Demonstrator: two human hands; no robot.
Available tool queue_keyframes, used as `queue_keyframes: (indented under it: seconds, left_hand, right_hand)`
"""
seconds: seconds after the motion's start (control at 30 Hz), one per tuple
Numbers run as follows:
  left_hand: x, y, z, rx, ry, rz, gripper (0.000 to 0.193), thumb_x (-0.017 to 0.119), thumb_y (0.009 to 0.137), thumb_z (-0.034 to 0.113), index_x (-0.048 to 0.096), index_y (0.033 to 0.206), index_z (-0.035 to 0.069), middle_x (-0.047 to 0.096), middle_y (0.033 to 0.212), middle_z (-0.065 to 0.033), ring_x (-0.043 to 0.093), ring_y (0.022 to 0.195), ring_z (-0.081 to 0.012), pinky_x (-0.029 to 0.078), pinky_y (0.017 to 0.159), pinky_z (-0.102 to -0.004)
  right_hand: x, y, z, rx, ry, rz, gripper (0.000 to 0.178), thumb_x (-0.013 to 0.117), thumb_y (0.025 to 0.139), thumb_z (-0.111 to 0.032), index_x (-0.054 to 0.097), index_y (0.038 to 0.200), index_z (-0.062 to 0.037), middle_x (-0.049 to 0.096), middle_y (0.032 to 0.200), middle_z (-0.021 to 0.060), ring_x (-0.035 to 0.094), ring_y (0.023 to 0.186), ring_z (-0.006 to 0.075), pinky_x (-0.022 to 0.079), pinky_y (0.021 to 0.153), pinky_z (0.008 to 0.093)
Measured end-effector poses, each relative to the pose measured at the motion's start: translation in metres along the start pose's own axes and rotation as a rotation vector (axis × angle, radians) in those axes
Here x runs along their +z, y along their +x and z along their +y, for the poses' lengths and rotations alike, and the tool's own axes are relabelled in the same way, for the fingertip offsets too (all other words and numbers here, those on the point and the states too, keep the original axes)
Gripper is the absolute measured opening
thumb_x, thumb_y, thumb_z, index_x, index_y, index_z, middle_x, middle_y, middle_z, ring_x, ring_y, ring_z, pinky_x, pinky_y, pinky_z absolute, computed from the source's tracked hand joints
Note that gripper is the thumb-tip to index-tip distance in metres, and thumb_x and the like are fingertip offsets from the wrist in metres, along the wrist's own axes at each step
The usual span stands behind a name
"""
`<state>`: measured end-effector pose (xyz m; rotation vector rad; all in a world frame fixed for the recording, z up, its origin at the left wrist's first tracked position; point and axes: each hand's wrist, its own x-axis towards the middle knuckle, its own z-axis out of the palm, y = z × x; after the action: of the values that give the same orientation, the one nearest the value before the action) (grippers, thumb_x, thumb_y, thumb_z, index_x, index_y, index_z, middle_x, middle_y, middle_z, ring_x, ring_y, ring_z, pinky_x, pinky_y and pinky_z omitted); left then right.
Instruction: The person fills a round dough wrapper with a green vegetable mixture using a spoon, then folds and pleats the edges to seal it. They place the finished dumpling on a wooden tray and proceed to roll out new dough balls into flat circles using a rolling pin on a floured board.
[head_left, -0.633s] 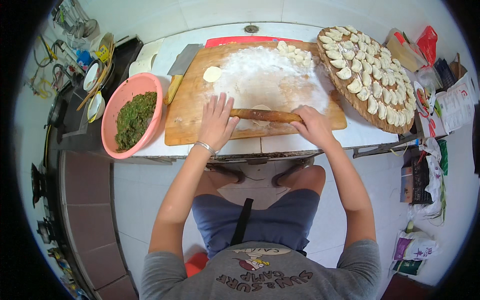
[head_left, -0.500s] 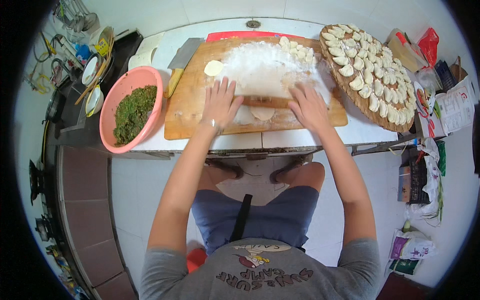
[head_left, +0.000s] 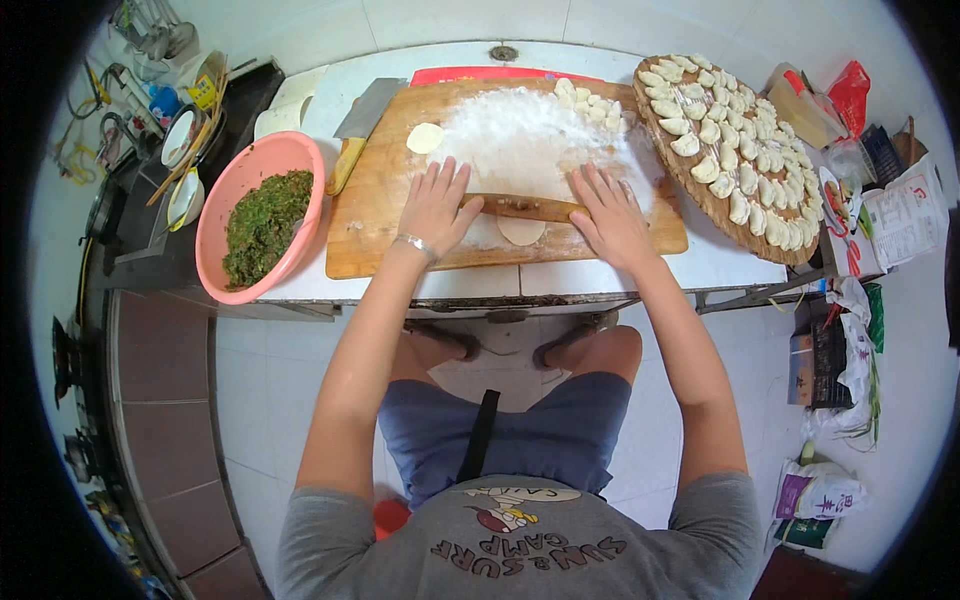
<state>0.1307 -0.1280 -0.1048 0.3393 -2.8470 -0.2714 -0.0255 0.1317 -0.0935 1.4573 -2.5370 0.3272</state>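
A wooden rolling pin (head_left: 530, 207) lies crosswise on the floured cutting board (head_left: 375, 225). On its left end rests my left hand (head_left: 437, 208), palm down with fingers stretched forward. My right hand (head_left: 610, 217) lies the same way over the right end, fingers extended and slightly spread. Both hands press on the pin rather than wrapping round it; their palms hide its ends. Part of a round dough wrapper (head_left: 522, 231) shows at the near side of the pin. Another flat dough round (head_left: 425, 138) lies at the board's upper left. Small dough pieces (head_left: 590, 104) sit at the far right of the flour.
Left of the board stands a pink basin (head_left: 312, 225) holding chopped green filling (head_left: 268, 228). A cleaver (head_left: 370, 112) lies across the board's left edge. At right, a round wooden tray (head_left: 690, 178) full of dumplings overlaps the board's side. Bowls (head_left: 187, 200) stand at far left.
My right hand has shifted slightly left, and the pin now slopes a little down to the right. The pin was motion-blurred before. Both hands stay on it.
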Motion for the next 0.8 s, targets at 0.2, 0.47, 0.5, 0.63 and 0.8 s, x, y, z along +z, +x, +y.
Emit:
queue_keyframes:
  seconds: [0.2,0.47,0.5,0.63,0.8]
  left_hand:
    - [0.002,-0.035,0.001,0.057,-0.025,-0.013,0.065,0.039,0.097,0.048,0.033,0.148,0.008,0.028,0.154,-0.0202,0.023,0.142,-0.0401,0.016,0.116,-0.0499]
    - [-0.011,-0.009,0.028,0.091,-0.238,0.365,0.049,0.058,0.091,0.026,0.049,0.132,0.003,0.047,0.134,-0.0229,0.041,0.125,-0.0429,0.037,0.104,-0.0464]
    - [-0.025,-0.005,0.043,0.100,-0.273,0.457,0.045,0.062,0.088,0.022,0.053,0.128,0.002,0.052,0.128,-0.0225,0.047,0.120,-0.0425,0.040,0.100,-0.0455]
    - [0.006,0.021,0.063,0.131,-0.342,0.116,0.027,0.068,0.080,0.010,0.063,0.105,0.007,0.058,0.105,-0.0174,0.056,0.100,-0.0352,0.049,0.086,-0.0413]
    - [0.038,0.054,0.062,-0.038,-0.300,-0.100,0.026,0.072,0.075,0.011,0.065,0.100,0.005,0.063,0.096,-0.0138,0.062,0.088,-0.0305,0.051,0.081,-0.0379]
  right_hand:
    - [-0.002,-0.032,-0.009,-0.028,0.098,-0.027,0.056,0.057,0.092,-0.034,0.042,0.141,-0.0114,0.039,0.147,0.0148,0.040,0.131,0.0378,0.033,0.106,0.0504]
    - [-0.007,-0.027,-0.005,0.176,0.310,0.163,0.029,0.065,0.088,-0.030,0.061,0.105,-0.0066,0.060,0.095,0.0109,0.061,0.082,0.0325,0.048,0.069,0.0415]
    - [-0.007,-0.025,-0.005,0.247,0.367,0.183,0.029,0.064,0.089,-0.030,0.061,0.105,-0.0059,0.060,0.094,0.0121,0.061,0.082,0.0335,0.048,0.069,0.0423]
    - [-0.011,-0.022,0.003,0.322,0.446,0.294,0.032,0.059,0.092,-0.032,0.062,0.105,-0.0025,0.060,0.094,0.0143,0.060,0.081,0.0351,0.046,0.070,0.0434]
    - [-0.005,-0.037,0.010,0.356,0.420,0.306,0.033,0.062,0.090,-0.032,0.064,0.102,-0.0013,0.062,0.091,0.0140,0.060,0.082,0.0359,0.046,0.070,0.0440]
